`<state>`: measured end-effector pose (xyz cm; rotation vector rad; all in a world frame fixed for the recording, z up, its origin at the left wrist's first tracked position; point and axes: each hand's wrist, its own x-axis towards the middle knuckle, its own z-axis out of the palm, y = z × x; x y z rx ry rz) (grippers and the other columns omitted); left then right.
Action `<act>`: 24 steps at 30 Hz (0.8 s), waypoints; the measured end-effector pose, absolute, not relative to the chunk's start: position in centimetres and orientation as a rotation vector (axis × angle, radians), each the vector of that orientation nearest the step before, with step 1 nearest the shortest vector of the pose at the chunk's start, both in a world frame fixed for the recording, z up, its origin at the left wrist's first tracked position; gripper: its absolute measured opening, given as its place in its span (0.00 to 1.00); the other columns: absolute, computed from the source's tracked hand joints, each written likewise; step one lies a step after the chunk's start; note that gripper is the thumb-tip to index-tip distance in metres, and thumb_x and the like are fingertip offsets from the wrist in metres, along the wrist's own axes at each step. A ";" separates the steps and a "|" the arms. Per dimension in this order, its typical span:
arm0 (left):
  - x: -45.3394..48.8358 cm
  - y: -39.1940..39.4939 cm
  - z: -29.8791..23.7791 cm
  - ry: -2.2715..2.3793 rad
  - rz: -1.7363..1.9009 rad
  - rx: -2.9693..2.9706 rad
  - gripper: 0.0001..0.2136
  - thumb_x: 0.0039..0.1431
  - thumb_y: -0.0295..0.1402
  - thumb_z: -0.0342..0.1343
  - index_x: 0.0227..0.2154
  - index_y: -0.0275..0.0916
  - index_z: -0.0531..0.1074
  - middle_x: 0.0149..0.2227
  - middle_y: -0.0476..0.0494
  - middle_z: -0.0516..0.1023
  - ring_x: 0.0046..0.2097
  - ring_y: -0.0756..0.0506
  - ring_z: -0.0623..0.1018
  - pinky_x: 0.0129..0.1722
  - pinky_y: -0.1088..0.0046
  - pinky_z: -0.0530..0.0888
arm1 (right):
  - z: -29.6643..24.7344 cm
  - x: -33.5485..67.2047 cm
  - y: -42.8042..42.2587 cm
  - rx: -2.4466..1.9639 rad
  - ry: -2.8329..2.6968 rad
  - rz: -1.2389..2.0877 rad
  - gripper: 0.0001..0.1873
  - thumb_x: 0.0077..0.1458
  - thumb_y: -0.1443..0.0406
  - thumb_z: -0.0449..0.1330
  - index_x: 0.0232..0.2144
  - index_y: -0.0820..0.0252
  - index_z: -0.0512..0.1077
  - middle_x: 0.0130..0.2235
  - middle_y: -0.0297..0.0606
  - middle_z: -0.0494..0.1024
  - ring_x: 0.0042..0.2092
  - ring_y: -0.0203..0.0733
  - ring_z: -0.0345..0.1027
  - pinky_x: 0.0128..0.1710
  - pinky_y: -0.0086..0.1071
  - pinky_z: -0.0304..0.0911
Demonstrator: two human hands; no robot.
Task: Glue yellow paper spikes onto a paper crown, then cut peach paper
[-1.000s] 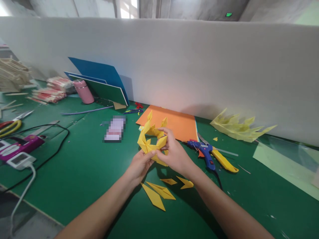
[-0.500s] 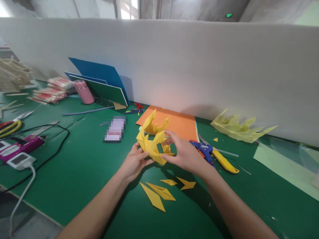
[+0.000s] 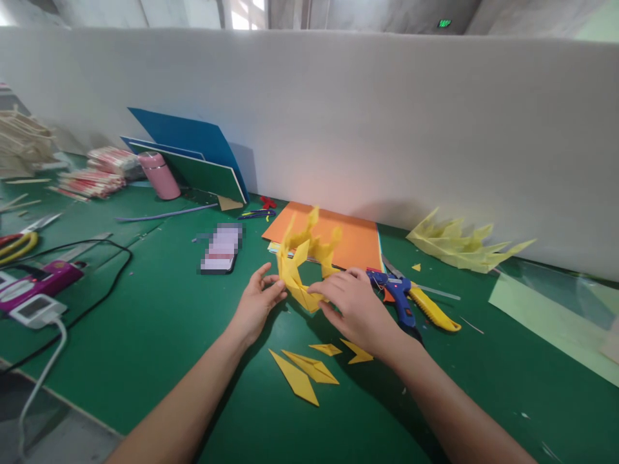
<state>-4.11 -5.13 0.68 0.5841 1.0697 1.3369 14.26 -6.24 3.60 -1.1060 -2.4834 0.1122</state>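
Observation:
A yellow folded-paper crown (image 3: 296, 274), a ring with pointed tips, is held up just above the green table. My left hand (image 3: 256, 305) has its fingertips and thumb closed at the crown's left side. At the front right, my right hand (image 3: 355, 308) grips the lower rim, its fingers over the edge and the thumb below. Nearer to me lie loose yellow paper pieces: a long kite shape (image 3: 296, 379), a folded one (image 3: 314, 368), a small diamond (image 3: 326, 349) and a forked piece (image 3: 356, 353), partly behind my right hand.
Right of my hand lie a blue glue gun (image 3: 400, 299) and a yellow utility knife (image 3: 435, 309). Orange paper (image 3: 351, 235) is behind the crown. A pale yellow paper crown (image 3: 459, 245) stands farther right. Leftward are a phone (image 3: 222, 248), pink bottle (image 3: 158, 175), scissors (image 3: 24, 248) and cables.
The crown has turned more upright and shifted slightly right. My left hand has moved to its side from underneath, and my right hand has come down over the front rim.

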 end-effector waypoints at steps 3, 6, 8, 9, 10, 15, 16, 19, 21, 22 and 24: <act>-4.1 -5.0 0.6 1.069 1.346 0.518 0.18 0.44 0.18 0.60 0.39 0.38 0.67 0.31 0.50 0.71 0.29 0.54 0.75 0.36 0.76 0.74 | 3.2 13.7 -6.4 -1.119 -2.486 0.143 0.14 0.56 0.72 0.52 0.43 0.57 0.68 0.38 0.41 0.78 0.42 0.47 0.68 0.45 0.44 0.53; -4.2 -5.1 0.4 1.093 1.380 0.489 0.16 0.41 0.17 0.60 0.35 0.37 0.69 0.31 0.51 0.70 0.29 0.54 0.74 0.35 0.77 0.73 | 2.9 13.7 -6.4 -1.093 -2.429 0.152 0.15 0.56 0.68 0.54 0.47 0.57 0.66 0.45 0.43 0.76 0.47 0.49 0.66 0.47 0.45 0.54; -4.5 -5.1 0.2 1.120 1.401 0.490 0.17 0.39 0.17 0.60 0.33 0.37 0.70 0.30 0.52 0.69 0.29 0.56 0.72 0.33 0.79 0.71 | 2.8 14.6 -6.3 -1.100 -2.328 0.103 0.14 0.57 0.64 0.54 0.47 0.56 0.65 0.47 0.44 0.74 0.49 0.50 0.65 0.47 0.45 0.55; -4.6 -5.1 0.1 1.133 1.413 0.501 0.17 0.37 0.17 0.61 0.33 0.37 0.70 0.30 0.53 0.69 0.29 0.56 0.71 0.32 0.81 0.69 | 2.7 15.3 -6.3 -1.134 -2.262 0.075 0.13 0.57 0.63 0.54 0.46 0.56 0.65 0.45 0.44 0.74 0.48 0.50 0.66 0.46 0.44 0.56; -4.7 -5.1 0.0 1.146 1.425 0.518 0.18 0.35 0.17 0.61 0.33 0.38 0.70 0.29 0.53 0.68 0.29 0.56 0.70 0.31 0.81 0.68 | 2.6 16.2 -6.2 -1.186 -2.176 0.049 0.11 0.57 0.61 0.54 0.43 0.56 0.66 0.42 0.43 0.74 0.45 0.50 0.67 0.44 0.43 0.58; -4.5 -5.4 0.5 1.163 1.550 0.642 0.16 0.35 0.20 0.64 0.30 0.38 0.71 0.27 0.55 0.68 0.29 0.55 0.69 0.34 0.81 0.67 | 1.2 21.4 -6.7 -1.592 -1.800 0.089 0.11 0.53 0.55 0.54 0.31 0.56 0.63 0.28 0.37 0.69 0.29 0.42 0.63 0.29 0.35 0.59; -4.3 -5.6 0.7 1.155 1.606 0.690 0.14 0.36 0.21 0.64 0.29 0.39 0.71 0.27 0.54 0.69 0.30 0.54 0.70 0.35 0.80 0.68 | 0.7 22.2 -7.0 -1.649 -1.755 0.114 0.12 0.53 0.55 0.54 0.30 0.56 0.63 0.28 0.36 0.69 0.27 0.41 0.62 0.28 0.34 0.58; -3.6 -6.7 1.1 1.090 1.715 0.915 0.12 0.37 0.21 0.65 0.26 0.40 0.73 0.28 0.52 0.71 0.30 0.52 0.71 0.37 0.76 0.69 | -0.7 23.5 -7.7 -1.778 -1.692 0.113 0.13 0.52 0.52 0.52 0.28 0.55 0.61 0.26 0.34 0.66 0.26 0.40 0.60 0.26 0.34 0.56; -3.2 -7.4 1.2 1.013 1.588 1.137 0.07 0.41 0.24 0.65 0.23 0.40 0.74 0.29 0.49 0.73 0.28 0.51 0.71 0.34 0.74 0.69 | -1.3 23.8 -8.0 -1.796 -1.739 0.056 0.14 0.53 0.52 0.51 0.27 0.54 0.60 0.26 0.35 0.66 0.27 0.42 0.61 0.28 0.35 0.57; -3.1 -7.7 1.1 0.972 1.458 1.270 0.04 0.45 0.25 0.63 0.23 0.40 0.75 0.29 0.47 0.74 0.26 0.51 0.71 0.32 0.73 0.69 | -1.5 23.8 -8.0 -1.796 -1.770 0.015 0.14 0.52 0.51 0.51 0.26 0.54 0.59 0.26 0.36 0.66 0.29 0.44 0.61 0.30 0.36 0.58; -2.8 -8.2 0.8 0.878 1.166 1.585 0.05 0.53 0.28 0.57 0.26 0.41 0.77 0.30 0.45 0.76 0.26 0.49 0.72 0.32 0.71 0.69 | -1.8 23.8 -7.8 -1.811 -1.804 -0.051 0.14 0.51 0.51 0.51 0.26 0.54 0.57 0.28 0.38 0.66 0.32 0.47 0.62 0.32 0.39 0.58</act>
